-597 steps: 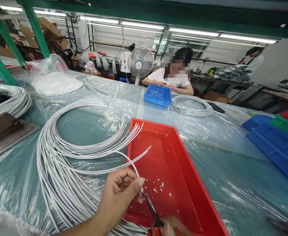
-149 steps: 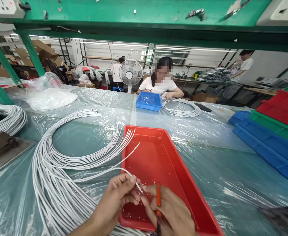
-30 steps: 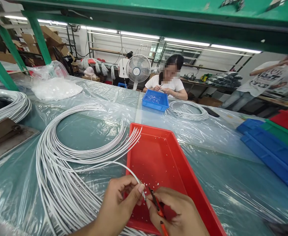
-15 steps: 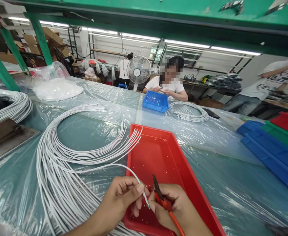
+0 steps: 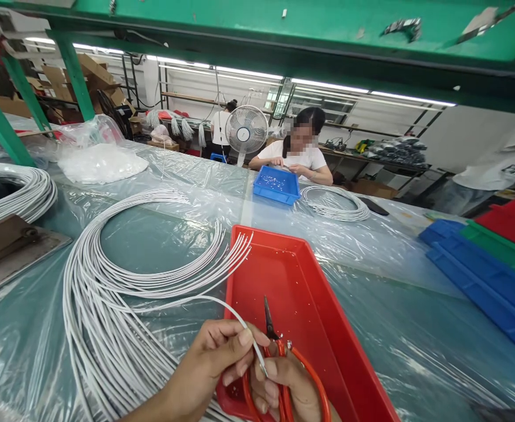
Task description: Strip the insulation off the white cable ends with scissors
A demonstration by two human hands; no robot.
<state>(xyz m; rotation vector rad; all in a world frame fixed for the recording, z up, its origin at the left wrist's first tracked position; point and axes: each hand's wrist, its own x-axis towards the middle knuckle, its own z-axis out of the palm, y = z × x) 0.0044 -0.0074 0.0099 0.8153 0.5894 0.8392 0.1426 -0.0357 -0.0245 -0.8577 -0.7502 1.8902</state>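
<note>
My left hand [image 5: 224, 354] pinches a white cable [image 5: 236, 314] near its end, over the near part of the red tray [image 5: 275, 275]. Orange-handled scissors [image 5: 270, 321] are in my right hand [image 5: 295, 381], their dark blades pointing up and away from me. Thumb and fingers of that hand also meet at the cable's tip, so the tip is partly hidden. The cable runs back to a large looped bundle of white cables [image 5: 121, 281] on the left, several of whose ends lie over the tray's rim. Small white bits are scattered in the tray.
Across the plastic-covered table, a co-worker [image 5: 305, 146] sits behind a blue tray [image 5: 277, 184] and a coil of cable [image 5: 336, 203]. Stacked bins [image 5: 486, 269] stand at right. A metal plate [image 5: 15, 258] and another coil [image 5: 24, 190] lie at left. A green beam [image 5: 257, 29] spans overhead.
The scissors have turned in my right hand, so the looped handles now show and the blades sit higher. My right fingers have closed in on the cable tip.
</note>
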